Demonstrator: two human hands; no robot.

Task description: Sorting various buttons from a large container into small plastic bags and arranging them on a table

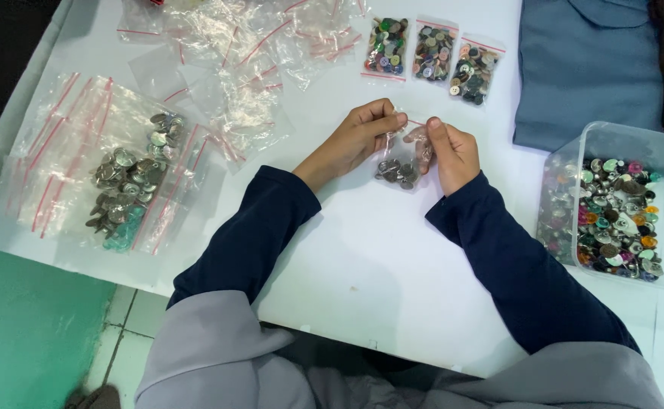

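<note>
Both hands hold one small clear zip bag (404, 161) of grey metal buttons above a white table (377, 257). My left hand (362, 136) pinches the bag's top left corner between thumb and fingers. My right hand (450, 154) pinches the top right edge. The bag hangs between them with the buttons gathered at its bottom.
Three filled zip bags of mixed buttons (432, 57) lie in a row beyond the hands. Empty red-striped zip bags (241, 53) are scattered at the upper left. A heap of metal buttons (131, 182) rests on bags at the left. A clear tub of mixed buttons (616, 216) stands right, blue cloth (585, 64) behind it.
</note>
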